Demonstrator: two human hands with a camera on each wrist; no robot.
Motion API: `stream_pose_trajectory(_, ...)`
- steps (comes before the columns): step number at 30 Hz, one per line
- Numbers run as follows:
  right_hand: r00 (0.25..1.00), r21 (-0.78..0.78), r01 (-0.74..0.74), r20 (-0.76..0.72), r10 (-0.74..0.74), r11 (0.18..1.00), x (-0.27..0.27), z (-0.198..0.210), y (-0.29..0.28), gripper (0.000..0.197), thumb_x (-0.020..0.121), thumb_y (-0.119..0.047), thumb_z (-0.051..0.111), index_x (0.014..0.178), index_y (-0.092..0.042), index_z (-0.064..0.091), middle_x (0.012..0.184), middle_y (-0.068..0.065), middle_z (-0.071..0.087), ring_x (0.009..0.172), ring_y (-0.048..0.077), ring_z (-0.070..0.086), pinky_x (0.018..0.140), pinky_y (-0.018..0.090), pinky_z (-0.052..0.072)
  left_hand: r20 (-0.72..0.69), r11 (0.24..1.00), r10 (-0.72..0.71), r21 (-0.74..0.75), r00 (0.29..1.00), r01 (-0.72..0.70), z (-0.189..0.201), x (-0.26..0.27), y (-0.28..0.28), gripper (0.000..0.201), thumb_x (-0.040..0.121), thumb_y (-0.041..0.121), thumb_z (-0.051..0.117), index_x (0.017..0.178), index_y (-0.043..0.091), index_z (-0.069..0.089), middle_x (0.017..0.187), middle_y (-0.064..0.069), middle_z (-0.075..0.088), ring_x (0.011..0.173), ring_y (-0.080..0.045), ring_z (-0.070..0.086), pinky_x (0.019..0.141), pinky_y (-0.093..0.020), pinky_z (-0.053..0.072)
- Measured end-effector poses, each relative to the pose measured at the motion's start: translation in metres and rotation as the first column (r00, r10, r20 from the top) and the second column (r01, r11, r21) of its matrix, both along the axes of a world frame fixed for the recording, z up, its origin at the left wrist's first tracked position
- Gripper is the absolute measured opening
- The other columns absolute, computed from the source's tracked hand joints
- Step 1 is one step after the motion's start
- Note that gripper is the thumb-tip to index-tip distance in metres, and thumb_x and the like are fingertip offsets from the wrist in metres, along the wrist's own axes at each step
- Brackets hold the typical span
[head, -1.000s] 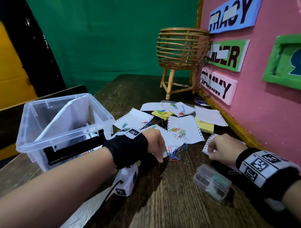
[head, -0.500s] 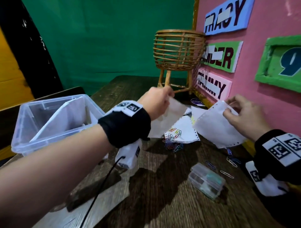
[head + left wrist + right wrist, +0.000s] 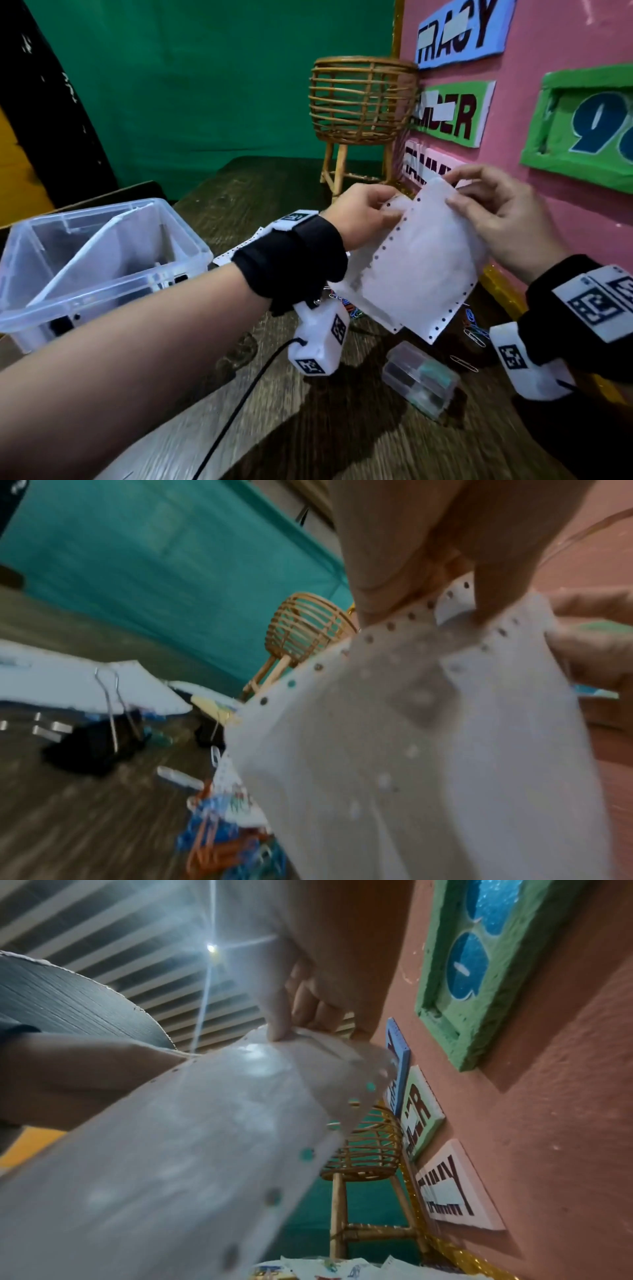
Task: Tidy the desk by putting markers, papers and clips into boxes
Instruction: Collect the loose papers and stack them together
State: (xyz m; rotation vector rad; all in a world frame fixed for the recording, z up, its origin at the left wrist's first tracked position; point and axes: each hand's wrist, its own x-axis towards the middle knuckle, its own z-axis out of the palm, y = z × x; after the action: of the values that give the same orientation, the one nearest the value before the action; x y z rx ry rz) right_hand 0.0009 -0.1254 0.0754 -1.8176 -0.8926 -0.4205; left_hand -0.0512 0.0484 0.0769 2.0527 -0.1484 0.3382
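Step in hand: we are gathering papers; two perforated sheets (image 3: 421, 274) are being held up together above the desk (image 3: 342, 428), one overlapping the other.
Left hand (image 3: 363, 214): we are pinching the upper left edge of the sheets between thumb and curled fingers.
Right hand (image 3: 496, 219): we are pinching the top right corner, fingers lying over the face of the front sheet.
Where the papers are: in the air between both hands, near the pink wall, well apart from the clear bin (image 3: 102, 260) on the left.
Left on the desk: coloured paper clips (image 3: 474, 334) are lying under the sheets; a small clear case (image 3: 419, 378) is sitting nearer us.
Next move: we are judging that the sheets need squaring into one stack, then carrying left and lowering into the bin, where one sheet is already leaning.
Care: thin paper is bending easily, so we are wanting a firm grip before one hand lets go.
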Motion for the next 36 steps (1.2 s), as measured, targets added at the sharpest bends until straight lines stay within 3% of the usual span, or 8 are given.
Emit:
stream_pose_trajectory(3,0.999,0.027,-0.017,0.052,0.016,1.000,-0.007,0.000,0.007,0.030,0.080,-0.010,0.069,0.095,-0.034,0.059,0.088,-0.013,0.067,0.080,-0.006,0.064,0.076,0.012,0.049,-0.023,0.980,0.087,-0.179,0.996,-0.090,-0.007,0.006,-0.008,0.023,0.096,0.016,0.049,0.098,0.006,0.069,0.067,0.006,0.059,0.057,-0.003,0.052,0.055,-0.014,0.043)
stream_pose_trajectory(13,0.966,0.124,0.187,0.157,-0.205,0.975,0.003,-0.006,-0.006,0.042,0.070,-0.014,0.078,0.098,-0.026,0.050,0.094,0.003,0.064,0.083,0.006,0.059,0.078,0.009,0.044,0.023,0.954,0.031,-0.298,0.999,-0.022,-0.006,0.012,-0.015,0.037,0.077,-0.008,0.066,0.112,0.003,0.062,0.091,-0.006,0.065,0.082,-0.020,0.062,0.083,-0.035,0.057)
stream_pose_trajectory(16,0.978,0.064,0.208,-0.039,-0.205,0.976,0.002,-0.010,-0.015,0.046,0.069,-0.021,0.079,0.094,-0.027,0.041,0.112,0.005,0.058,0.101,0.019,0.059,0.091,0.032,0.050,0.032,0.865,0.118,-0.494,0.993,-0.087,-0.007,0.021,-0.010,0.041,0.082,-0.015,0.052,0.120,0.002,0.054,0.098,-0.010,0.059,0.093,-0.027,0.055,0.086,-0.044,0.051)
stream_pose_trajectory(21,0.955,0.079,0.003,-0.295,0.021,0.997,-0.001,-0.020,-0.017,0.057,0.069,0.005,0.073,0.087,-0.036,0.038,0.092,0.007,0.068,0.072,0.017,0.070,0.076,0.048,0.057,0.045,0.798,0.088,-0.601,0.995,-0.043,-0.012,0.031,-0.011,0.041,0.086,-0.016,0.043,0.115,0.012,0.050,0.092,-0.002,0.056,0.090,-0.024,0.055,0.075,-0.035,0.050)
stream_pose_trajectory(26,0.932,0.158,0.350,-0.160,-0.325,0.923,0.008,-0.026,-0.016,0.060,0.070,0.000,0.074,0.113,-0.024,0.039,0.082,0.003,0.066,0.055,0.007,0.060,0.050,0.010,0.048,-0.002,0.916,0.372,-0.165,0.928,-0.367,-0.034,0.047,-0.012,0.030,0.087,0.011,0.060,0.111,0.012,0.042,0.100,-0.010,0.067,0.084,-0.023,0.063,0.075,-0.033,0.052)
stream_pose_trajectory(28,0.888,0.154,0.456,-0.138,-0.438,0.876,0.012,-0.027,-0.018,0.063,0.072,0.001,0.070,0.122,-0.020,0.037,0.083,0.003,0.062,0.060,0.016,0.058,0.052,0.017,0.046,0.019,0.893,0.427,0.150,0.904,-0.425,-0.050,0.048,-0.006,0.023,0.088,0.014,0.058,0.102,0.015,0.041,0.103,-0.010,0.066,0.087,-0.025,0.060,0.074,-0.032,0.047)
stream_pose_trajectory(31,0.860,0.128,0.506,-0.150,-0.488,0.853,0.020,-0.035,-0.019,0.060,0.073,0.003,0.065,0.116,-0.026,0.037,0.081,0.004,0.061,0.073,0.028,0.063,0.067,0.030,0.050,-0.096,0.765,0.193,0.638,0.976,-0.088,-0.074,0.044,-0.004,0.019,0.089,0.015,0.056,0.107,0.017,0.056,0.122,-0.010,0.056,0.107,-0.025,0.056,0.086,-0.032,0.045)
stream_pose_trajectory(36,0.876,0.076,0.477,-0.124,-0.467,0.875,0.027,-0.048,-0.015,0.060,0.075,0.009,0.057,0.108,-0.034,0.030,0.090,0.005,0.061,0.083,0.036,0.064,0.076,0.046,0.054,-0.368,0.621,0.021,0.734,0.930,0.276,-0.088,0.041,-0.002,0.028,0.090,0.016,0.056,0.116,0.024,0.061,0.132,-0.009,0.049,0.124,-0.026,0.046,0.096,-0.031,0.042)
